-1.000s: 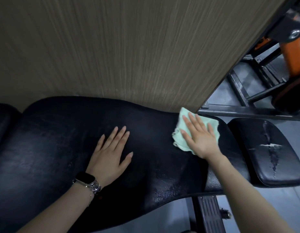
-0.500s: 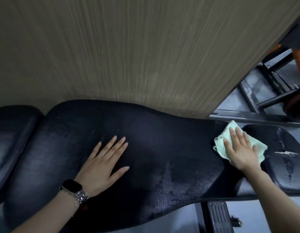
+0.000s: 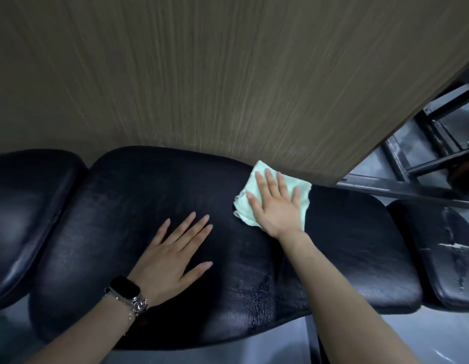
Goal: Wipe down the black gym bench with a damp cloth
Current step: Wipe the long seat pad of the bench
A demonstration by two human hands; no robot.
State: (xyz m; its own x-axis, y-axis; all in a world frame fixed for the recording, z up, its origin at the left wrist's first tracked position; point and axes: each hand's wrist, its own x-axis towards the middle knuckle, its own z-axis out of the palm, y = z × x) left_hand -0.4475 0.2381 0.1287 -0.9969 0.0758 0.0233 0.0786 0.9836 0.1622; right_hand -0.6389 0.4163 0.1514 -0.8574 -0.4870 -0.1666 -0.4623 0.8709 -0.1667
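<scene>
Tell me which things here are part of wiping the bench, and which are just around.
Job: bench; cloth under the right hand; left hand flat on the bench.

Around: watch; wood panel; metal frame; torn pad.

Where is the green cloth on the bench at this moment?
In the head view, the green cloth lies flat under the right hand on the far edge of the long bench pad, right of centre, close to the wooden wall panel.

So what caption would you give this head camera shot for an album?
Right hand presses a pale green cloth flat on the black gym bench, while the left hand rests open beside it.
</scene>
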